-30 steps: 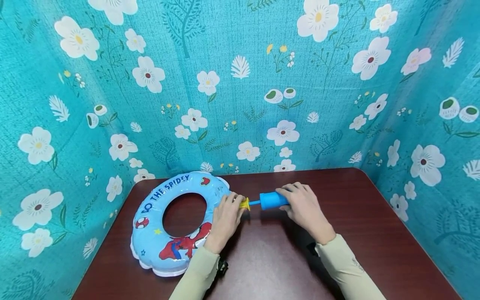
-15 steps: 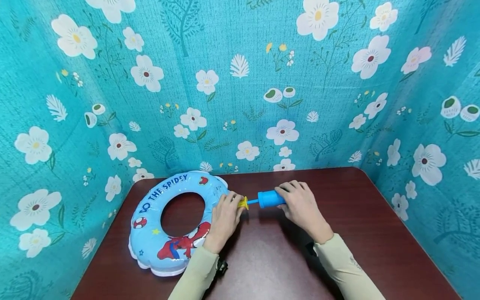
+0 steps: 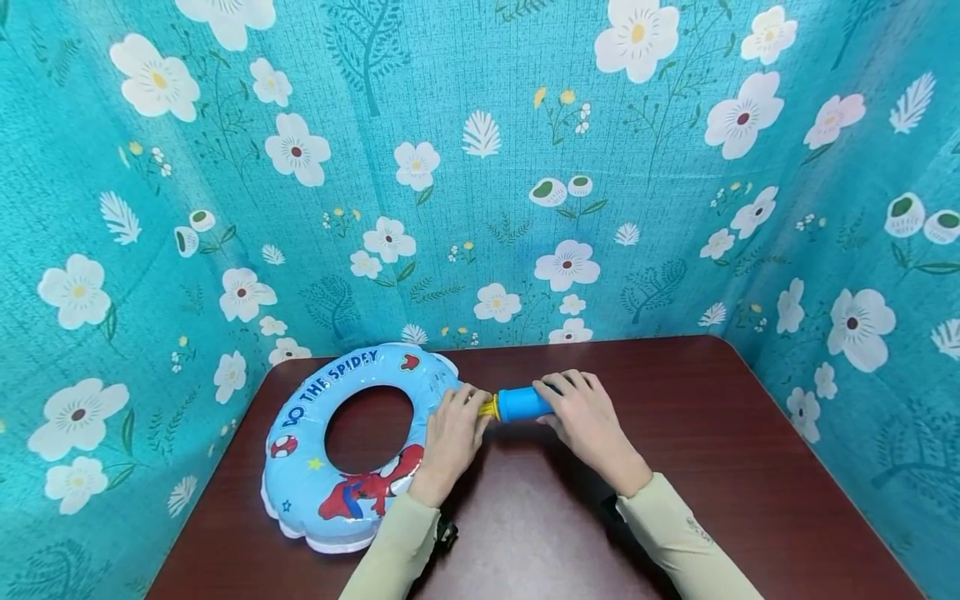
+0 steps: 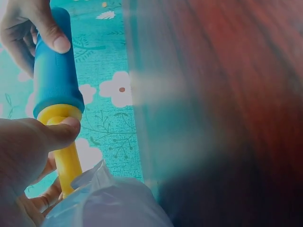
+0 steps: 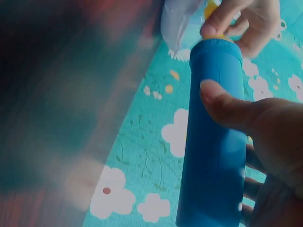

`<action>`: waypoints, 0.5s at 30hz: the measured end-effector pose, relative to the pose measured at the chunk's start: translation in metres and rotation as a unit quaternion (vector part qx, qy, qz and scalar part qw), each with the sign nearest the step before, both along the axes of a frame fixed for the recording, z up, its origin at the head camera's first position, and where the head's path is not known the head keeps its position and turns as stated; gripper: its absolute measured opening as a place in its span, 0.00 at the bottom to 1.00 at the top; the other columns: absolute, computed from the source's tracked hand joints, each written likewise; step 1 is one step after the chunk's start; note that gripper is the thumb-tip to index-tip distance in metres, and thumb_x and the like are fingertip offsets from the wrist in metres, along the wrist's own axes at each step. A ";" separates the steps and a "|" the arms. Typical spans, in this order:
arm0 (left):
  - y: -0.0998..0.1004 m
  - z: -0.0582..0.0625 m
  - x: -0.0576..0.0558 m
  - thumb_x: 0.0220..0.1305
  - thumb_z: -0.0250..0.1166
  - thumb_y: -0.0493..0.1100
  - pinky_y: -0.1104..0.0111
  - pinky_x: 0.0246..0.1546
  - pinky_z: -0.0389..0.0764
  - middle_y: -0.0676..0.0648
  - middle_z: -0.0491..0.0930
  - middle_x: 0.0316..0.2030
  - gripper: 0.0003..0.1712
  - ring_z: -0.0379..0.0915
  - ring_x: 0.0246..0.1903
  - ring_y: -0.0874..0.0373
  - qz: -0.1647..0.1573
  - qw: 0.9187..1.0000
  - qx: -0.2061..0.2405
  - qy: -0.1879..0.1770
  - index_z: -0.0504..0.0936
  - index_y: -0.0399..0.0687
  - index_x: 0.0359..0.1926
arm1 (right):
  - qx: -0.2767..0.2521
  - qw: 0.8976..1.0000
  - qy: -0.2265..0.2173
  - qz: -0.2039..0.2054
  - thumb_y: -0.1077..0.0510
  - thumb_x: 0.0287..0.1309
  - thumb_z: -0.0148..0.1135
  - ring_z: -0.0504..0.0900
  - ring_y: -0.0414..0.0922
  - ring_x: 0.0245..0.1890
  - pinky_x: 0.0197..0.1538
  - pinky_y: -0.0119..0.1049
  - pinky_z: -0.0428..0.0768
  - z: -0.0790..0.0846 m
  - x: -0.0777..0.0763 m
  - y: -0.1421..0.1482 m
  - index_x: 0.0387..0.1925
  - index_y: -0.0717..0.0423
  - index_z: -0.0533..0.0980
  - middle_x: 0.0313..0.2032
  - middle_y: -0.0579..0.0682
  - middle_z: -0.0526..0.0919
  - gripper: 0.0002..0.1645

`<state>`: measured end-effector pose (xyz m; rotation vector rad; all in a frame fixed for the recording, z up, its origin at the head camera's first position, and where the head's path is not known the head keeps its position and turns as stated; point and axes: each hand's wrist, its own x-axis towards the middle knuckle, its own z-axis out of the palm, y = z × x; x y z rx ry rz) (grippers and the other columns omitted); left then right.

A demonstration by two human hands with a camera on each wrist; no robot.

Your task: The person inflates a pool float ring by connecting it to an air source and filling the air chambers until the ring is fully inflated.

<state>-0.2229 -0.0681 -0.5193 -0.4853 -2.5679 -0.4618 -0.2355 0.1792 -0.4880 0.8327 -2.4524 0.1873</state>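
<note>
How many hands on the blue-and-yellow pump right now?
2. The left hand grips the yellow part, beside the swim ring; the right hand grips the blue cylinder. No other hands are in view.

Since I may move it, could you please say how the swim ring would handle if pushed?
The swim ring looks puffy, so it's probably light and springy. Looking shiny, it may feel slippery. Broad and low, it seems unlikely to tip.

The pump (image 3: 522, 404) is held sideways, its blue barrel (image 5: 213, 156) touching its yellow end (image 4: 68, 165). The light-blue ring (image 3: 306, 483), printed with a red figure (image 3: 367, 493), lies puffed up on the worktop (image 3: 517, 533), just beside it.
</note>
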 end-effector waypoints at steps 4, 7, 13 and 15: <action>-0.001 0.000 0.000 0.73 0.72 0.49 0.62 0.27 0.82 0.52 0.83 0.46 0.11 0.78 0.43 0.52 0.002 1.000 -0.005 -0.008 0.85 0.55 0.52 | -0.012 0.999 -0.029 -0.004 0.50 0.51 0.86 0.82 0.55 0.55 0.61 0.56 0.79 0.008 -0.003 0.015 0.61 0.53 0.85 0.55 0.53 0.88 0.36; -0.002 0.000 0.000 0.73 0.71 0.49 0.63 0.26 0.81 0.52 0.82 0.45 0.12 0.78 0.43 0.52 0.008 1.000 -0.010 -0.012 0.85 0.55 0.53 | -0.023 0.998 -0.052 -0.015 0.52 0.49 0.88 0.83 0.56 0.56 0.63 0.57 0.78 0.016 -0.005 0.030 0.60 0.54 0.85 0.55 0.54 0.89 0.36; 0.000 0.001 0.001 0.73 0.72 0.49 0.63 0.25 0.80 0.52 0.82 0.45 0.12 0.78 0.42 0.52 0.014 1.000 -0.020 -0.005 0.84 0.56 0.54 | -0.028 0.998 -0.058 -0.018 0.54 0.46 0.89 0.82 0.56 0.56 0.63 0.57 0.76 0.027 -0.007 0.046 0.58 0.54 0.86 0.54 0.54 0.89 0.36; 0.002 0.001 0.001 0.73 0.72 0.48 0.63 0.26 0.81 0.51 0.82 0.45 0.13 0.77 0.42 0.51 0.014 1.000 -0.025 -0.004 0.84 0.55 0.54 | -0.025 0.998 -0.055 -0.014 0.53 0.46 0.89 0.82 0.56 0.55 0.61 0.58 0.77 0.026 -0.007 0.045 0.58 0.54 0.86 0.54 0.54 0.89 0.36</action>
